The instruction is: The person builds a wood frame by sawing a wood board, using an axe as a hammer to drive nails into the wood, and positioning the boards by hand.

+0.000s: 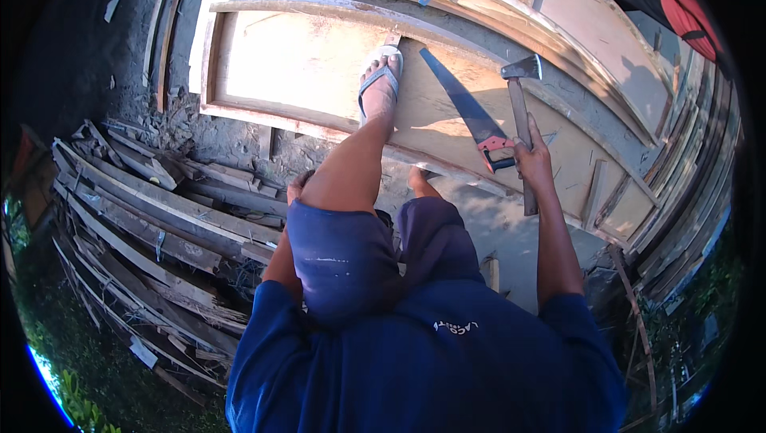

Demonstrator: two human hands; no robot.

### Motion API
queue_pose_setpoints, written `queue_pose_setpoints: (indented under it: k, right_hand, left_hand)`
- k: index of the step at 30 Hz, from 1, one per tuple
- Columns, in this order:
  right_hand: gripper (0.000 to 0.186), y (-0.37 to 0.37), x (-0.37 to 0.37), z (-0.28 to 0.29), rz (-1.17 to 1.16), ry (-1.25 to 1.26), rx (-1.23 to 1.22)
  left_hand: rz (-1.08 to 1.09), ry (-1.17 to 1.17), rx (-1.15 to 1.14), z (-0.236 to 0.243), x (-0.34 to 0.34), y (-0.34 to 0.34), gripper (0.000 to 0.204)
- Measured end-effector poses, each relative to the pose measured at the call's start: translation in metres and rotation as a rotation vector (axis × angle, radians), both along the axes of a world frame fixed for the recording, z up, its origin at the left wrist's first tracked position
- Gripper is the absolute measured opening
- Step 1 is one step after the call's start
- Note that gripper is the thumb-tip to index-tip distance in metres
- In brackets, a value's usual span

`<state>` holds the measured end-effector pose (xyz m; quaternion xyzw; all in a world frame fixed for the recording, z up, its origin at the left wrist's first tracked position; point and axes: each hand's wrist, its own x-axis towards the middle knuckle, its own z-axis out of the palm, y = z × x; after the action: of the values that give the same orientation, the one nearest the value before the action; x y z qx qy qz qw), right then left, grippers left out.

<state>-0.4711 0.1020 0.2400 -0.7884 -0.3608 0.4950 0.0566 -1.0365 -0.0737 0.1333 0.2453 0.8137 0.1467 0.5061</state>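
Planks [152,209] pile beside a wooden panel [303,66]; right hand [533,158] grips a hammer [520,114], left hand [297,187] mostly hidden.

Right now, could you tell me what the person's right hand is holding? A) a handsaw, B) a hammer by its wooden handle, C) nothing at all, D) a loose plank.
B: the right hand is closed around the wooden handle of the hammer, its metal head pointing away over the board, while the handsaw lies flat on the board just beside it, untouched.
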Motion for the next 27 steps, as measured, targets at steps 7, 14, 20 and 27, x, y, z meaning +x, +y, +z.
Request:
queue_pose_setpoints:
  k: [7, 14, 20, 27]
  right_hand:
    - [0.074, -0.163, 0.029, 0.04, -0.141, 0.119, -0.209]
    - [0.072, -0.22, -0.003, 0.021, -0.016, 0.36, -0.383]
    - [0.079, -0.241, -0.015, 0.022, -0.004, 0.38, -0.328]
    - [0.076, -0.223, -0.043, 0.026, -0.118, 0.366, -0.291]
  left_hand:
    - [-0.018, 0.253, -0.322, 0.124, 0.004, -0.276, 0.03]
    - [0.06, 0.37, -0.266, 0.205, -0.013, -0.36, 0.029]
    - [0.301, 0.19, -0.192, 0.245, -0.01, -0.322, 0.026]
    - [-0.057, 0.314, -0.248, 0.222, -0.084, -0.327, 0.033]
